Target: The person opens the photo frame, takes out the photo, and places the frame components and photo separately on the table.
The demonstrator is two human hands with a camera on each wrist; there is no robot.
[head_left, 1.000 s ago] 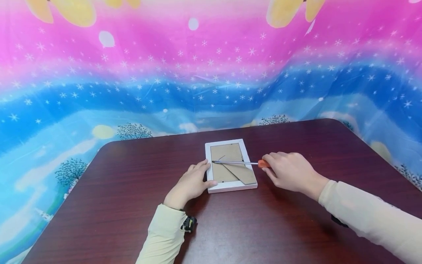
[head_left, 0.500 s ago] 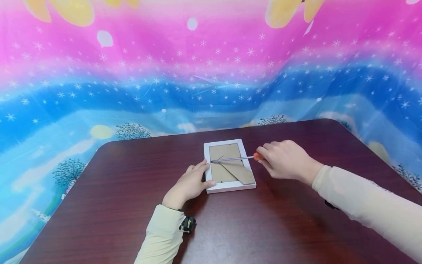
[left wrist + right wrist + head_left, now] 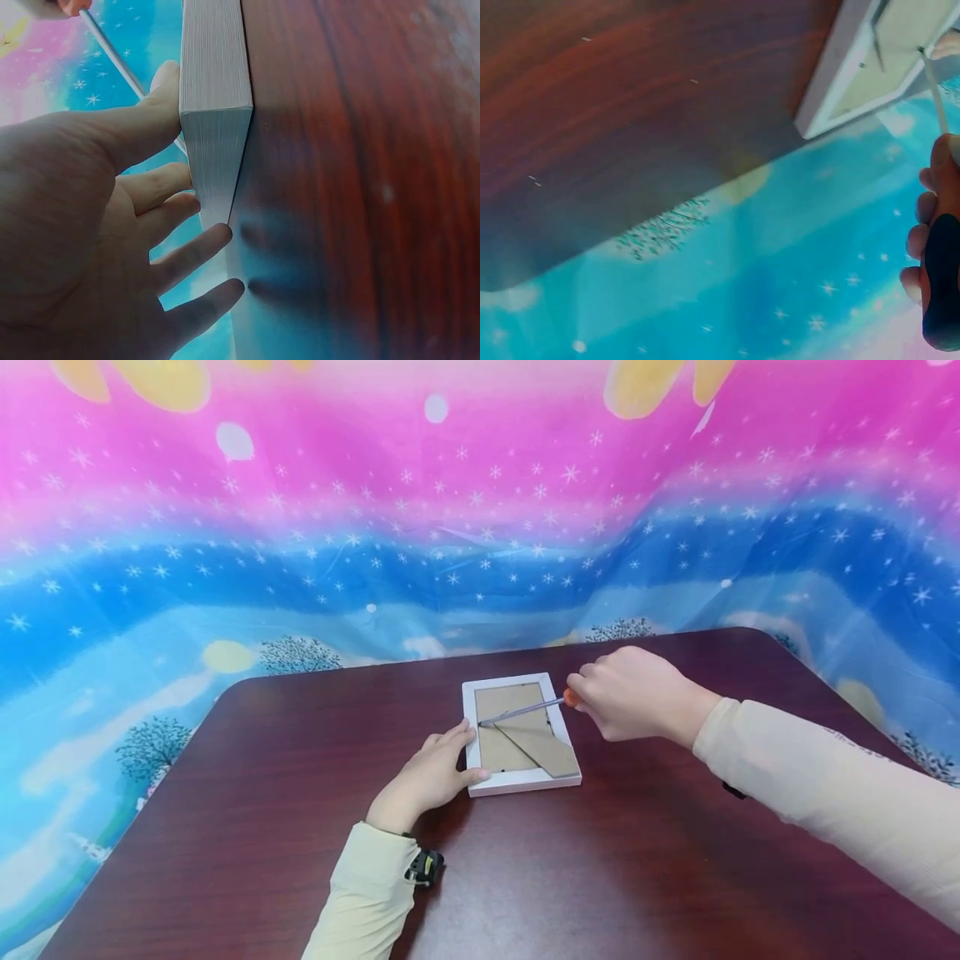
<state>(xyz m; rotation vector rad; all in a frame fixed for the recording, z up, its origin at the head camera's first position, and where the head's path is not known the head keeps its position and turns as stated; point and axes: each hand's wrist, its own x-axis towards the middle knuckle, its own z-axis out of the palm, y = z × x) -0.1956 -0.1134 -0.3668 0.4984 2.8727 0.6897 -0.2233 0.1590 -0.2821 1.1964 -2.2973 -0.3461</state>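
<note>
A white picture frame (image 3: 522, 787) lies back up on the table, its tan backing board (image 3: 504, 700) showing. Across the board runs a tan stand flap (image 3: 553, 755). My left hand (image 3: 429, 778) rests along the frame's left side, thumb over the near left corner; in the left wrist view its fingers are spread and extended by the frame's edge. My right hand (image 3: 636, 695) grips a screwdriver (image 3: 943, 281) by its orange and black handle. The metal shaft (image 3: 523, 711) slants down to the left, its tip at a small dark tab on the board's left edge.
The dark red-brown table (image 3: 247, 827) extends around the frame on all sides. Behind it hangs a pink and blue printed cloth (image 3: 420, 552) with snowflakes and trees. A dark strapped device (image 3: 425, 867) sits on the left wrist.
My right hand has risen and shifted left, tilting the screwdriver more steeply while its tip stays at the left tab. My left hand and the frame keep their places.
</note>
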